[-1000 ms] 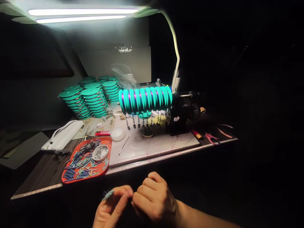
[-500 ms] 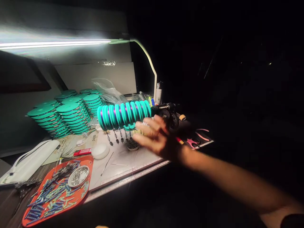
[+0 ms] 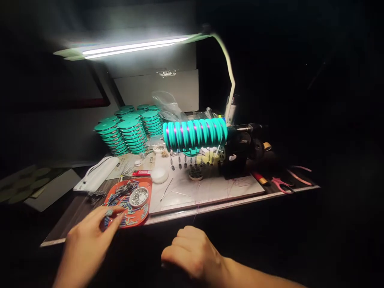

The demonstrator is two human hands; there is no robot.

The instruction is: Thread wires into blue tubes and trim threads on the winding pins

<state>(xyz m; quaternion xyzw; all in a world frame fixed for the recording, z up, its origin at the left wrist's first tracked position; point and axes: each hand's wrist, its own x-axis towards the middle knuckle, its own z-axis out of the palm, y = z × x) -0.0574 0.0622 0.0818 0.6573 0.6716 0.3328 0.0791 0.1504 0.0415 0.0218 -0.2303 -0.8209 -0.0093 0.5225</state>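
My left hand (image 3: 93,232) hovers over the near part of the orange tray (image 3: 146,218). Its thumb and forefinger come together in a pinch; anything between them is too small to make out. Small blue and pale-green tubes lie in that tray, beside a white bowl of tiny metal bits (image 3: 139,197). Below the table's front edge, my right hand (image 3: 192,252) is closed with curled fingers, and its inside is hidden. A row of teal discs (image 3: 195,134) with purple between them sits on a horizontal spindle, small dark wire pieces hanging beneath.
Stacks of teal discs (image 3: 132,134) stand at the back left. A lamp arm (image 3: 229,68) rises behind the dark spindle machine (image 3: 237,156). Pink-handled scissors (image 3: 282,185) lie to the right; a round white container (image 3: 159,175) sits by the tray.
My right hand has come away from the disc row, down towards me, and its fingers have curled. My left hand has come into view over the tray. The view has swung left.
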